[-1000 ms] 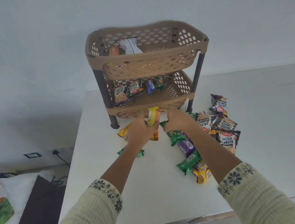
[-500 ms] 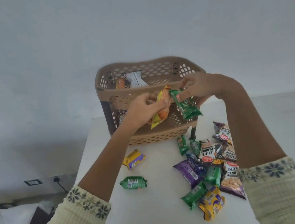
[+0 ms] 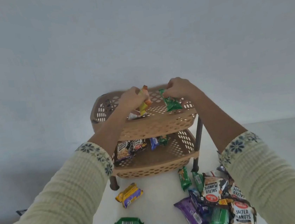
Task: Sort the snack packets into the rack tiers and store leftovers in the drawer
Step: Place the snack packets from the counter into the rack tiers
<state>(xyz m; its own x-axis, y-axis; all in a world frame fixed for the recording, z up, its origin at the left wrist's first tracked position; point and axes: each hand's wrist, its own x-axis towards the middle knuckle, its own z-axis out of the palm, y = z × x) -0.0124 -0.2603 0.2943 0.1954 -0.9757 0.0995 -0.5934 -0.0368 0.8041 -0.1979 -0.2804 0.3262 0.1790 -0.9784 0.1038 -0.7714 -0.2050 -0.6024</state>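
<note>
light: soft, even (no glare) | shadows: faint | blur: slight | edges: wide-angle stretch

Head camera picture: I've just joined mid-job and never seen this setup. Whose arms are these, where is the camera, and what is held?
No machine here: a person works bare-handed, and the one camera sits on their head, looking forward and down. The left hand grips a yellow-orange packet and the right hand pinches a long green packet, both over the rack's top tier. The lower tier holds peanut packets and others. More loose packets lie on the white table.
</note>
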